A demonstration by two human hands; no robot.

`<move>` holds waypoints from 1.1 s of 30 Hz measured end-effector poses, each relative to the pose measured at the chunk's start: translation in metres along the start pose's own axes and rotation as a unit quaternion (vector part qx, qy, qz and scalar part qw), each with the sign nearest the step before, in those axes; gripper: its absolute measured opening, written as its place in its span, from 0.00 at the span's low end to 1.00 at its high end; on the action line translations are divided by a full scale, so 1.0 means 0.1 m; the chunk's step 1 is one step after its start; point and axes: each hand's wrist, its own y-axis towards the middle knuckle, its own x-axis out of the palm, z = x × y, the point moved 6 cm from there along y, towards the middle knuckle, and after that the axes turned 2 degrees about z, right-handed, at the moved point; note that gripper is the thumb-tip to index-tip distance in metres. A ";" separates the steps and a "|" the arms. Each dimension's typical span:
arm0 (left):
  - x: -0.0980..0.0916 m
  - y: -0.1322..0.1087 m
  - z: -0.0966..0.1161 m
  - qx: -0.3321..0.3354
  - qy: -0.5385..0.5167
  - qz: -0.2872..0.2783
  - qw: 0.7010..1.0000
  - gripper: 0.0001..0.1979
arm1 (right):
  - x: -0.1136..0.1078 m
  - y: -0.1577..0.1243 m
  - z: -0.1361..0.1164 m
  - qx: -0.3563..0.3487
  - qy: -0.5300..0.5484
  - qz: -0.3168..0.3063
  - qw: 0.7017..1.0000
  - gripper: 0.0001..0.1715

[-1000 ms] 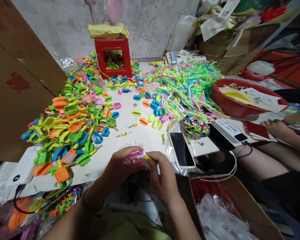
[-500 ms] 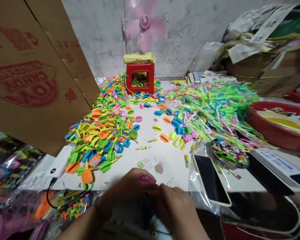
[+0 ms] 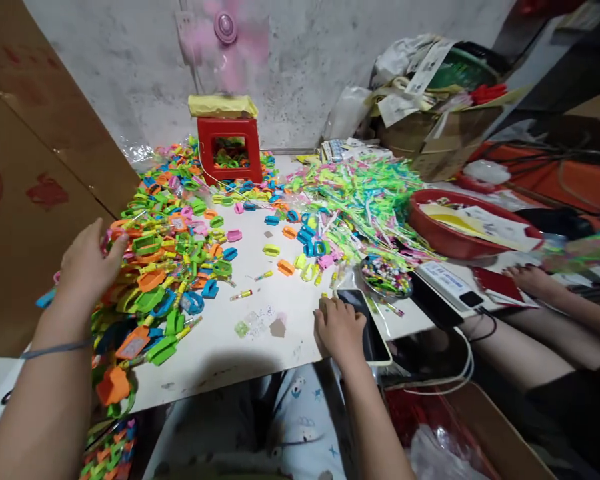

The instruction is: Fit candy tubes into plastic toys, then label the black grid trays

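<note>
My left hand [image 3: 87,263] is over the left side of a pile of colourful plastic pieces [image 3: 153,280]. Its thumb and forefinger are apart, with a bit of pink plastic [image 3: 111,235] showing between them. Palm down, my right hand [image 3: 343,330] rests at the left edge of a phone [image 3: 373,333] with a dark screen. Its fingers are spread and bent, and a small yellow printed stick [image 3: 325,295] peeks out just beyond the fingertips. Whether they touch it is hidden. Another such stick [image 3: 241,295] lies mid-table, near several clear and brown scraps [image 3: 278,327].
A red stool [image 3: 230,150] stands at the back below a spinning pink fan [image 3: 225,28]. To the right are green strips [image 3: 370,187], a dish of small beads [image 3: 386,275] and a red basin [image 3: 430,233]. A cardboard box [image 3: 45,167] stands left. Another person's hand [image 3: 527,279] is at far right.
My hands have separated from over the table's front edge, where they held something pink. The left went to the pile and the right to the phone's edge. The view has turned right.
</note>
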 end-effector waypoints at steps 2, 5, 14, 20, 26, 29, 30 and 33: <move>0.14 -0.05 0.24 0.047 0.003 0.022 0.999 0.26 | 0.03 0.03 -0.01 0.001 0.002 0.005 1.000 0.11; 0.48 -0.39 1.03 0.192 -0.112 -0.021 0.975 0.22 | 0.06 0.06 -0.05 -0.001 0.017 0.013 1.000 0.07; 1.66 -1.51 3.43 0.322 -0.205 -0.302 0.873 0.15 | 0.02 -0.19 -0.02 -0.027 0.178 0.032 0.983 0.12; 2.00 -1.35 3.45 0.263 -0.132 -0.311 0.904 0.18 | -0.08 -0.56 0.20 -0.039 0.293 0.069 0.953 0.10; 2.12 -1.15 2.92 0.261 -0.102 -0.345 0.896 0.17 | -0.04 -0.63 0.25 -0.062 0.311 0.049 0.947 0.11; 2.10 -0.73 2.61 0.214 -0.051 -0.302 0.927 0.19 | -0.02 -0.62 0.20 -0.037 0.328 0.055 0.942 0.12; 2.09 -0.56 2.50 0.192 -0.024 -0.291 0.937 0.20 | -0.02 -0.62 0.18 -0.031 0.333 0.056 0.941 0.12; 2.12 -0.10 2.21 0.141 0.053 -0.293 0.944 0.20 | -0.02 -0.64 0.12 -0.027 0.344 0.057 0.937 0.13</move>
